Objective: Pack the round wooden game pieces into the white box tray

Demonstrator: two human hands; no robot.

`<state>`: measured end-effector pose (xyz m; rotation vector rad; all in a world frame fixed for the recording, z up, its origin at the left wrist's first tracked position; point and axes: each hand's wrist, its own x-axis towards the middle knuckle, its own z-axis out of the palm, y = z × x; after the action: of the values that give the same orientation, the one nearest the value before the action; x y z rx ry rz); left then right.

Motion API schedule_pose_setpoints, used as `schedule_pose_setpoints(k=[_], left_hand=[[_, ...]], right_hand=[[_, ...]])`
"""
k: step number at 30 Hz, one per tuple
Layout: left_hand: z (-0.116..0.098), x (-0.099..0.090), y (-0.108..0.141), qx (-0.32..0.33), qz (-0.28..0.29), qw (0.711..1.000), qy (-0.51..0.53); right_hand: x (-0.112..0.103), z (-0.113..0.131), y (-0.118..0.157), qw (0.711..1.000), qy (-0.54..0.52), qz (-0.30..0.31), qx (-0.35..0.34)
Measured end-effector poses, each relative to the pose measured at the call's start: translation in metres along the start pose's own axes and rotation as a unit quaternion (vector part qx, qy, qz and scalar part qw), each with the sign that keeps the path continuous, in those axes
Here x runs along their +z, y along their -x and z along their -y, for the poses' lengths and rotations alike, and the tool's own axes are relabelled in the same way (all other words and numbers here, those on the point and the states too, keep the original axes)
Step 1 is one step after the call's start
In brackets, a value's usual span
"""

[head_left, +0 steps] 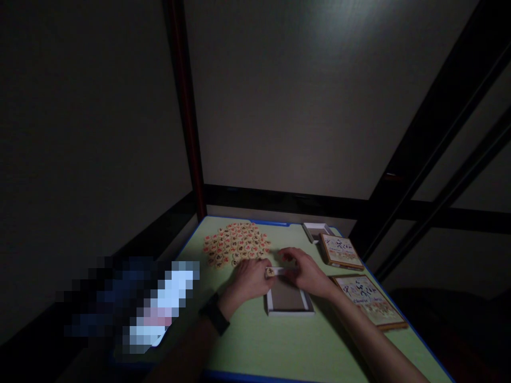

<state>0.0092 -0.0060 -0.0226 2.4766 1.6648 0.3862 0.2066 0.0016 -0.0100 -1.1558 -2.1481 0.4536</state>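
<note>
From the head view, your left hand bunches its fingers beside a piece at the tray's far left corner; whether they pinch is unclear. Your right hand curls, fingers parted. A stray knuckle could scatter the pile nearby. The green table meets dim walls.

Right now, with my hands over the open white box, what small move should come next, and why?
I'd probably nudge the lone Chinese chess piece snugly into place with the left hand. It's at the far-left corner of the open white box, by those fingers, and I can't tell whether it lies flat.
</note>
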Motion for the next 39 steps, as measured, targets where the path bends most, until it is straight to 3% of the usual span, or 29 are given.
schedule_pose_setpoints(k=[12,39], left_hand=[[0.001,-0.001,-0.001,0.002,0.009,1.000,0.008],[0.000,-0.005,0.000,-0.009,0.024,1.000,0.009]], right_hand=[[0.003,0.010,0.002,0.999,0.016,0.035,0.014],[0.003,0.010,0.000,0.999,0.026,0.041,0.006]])
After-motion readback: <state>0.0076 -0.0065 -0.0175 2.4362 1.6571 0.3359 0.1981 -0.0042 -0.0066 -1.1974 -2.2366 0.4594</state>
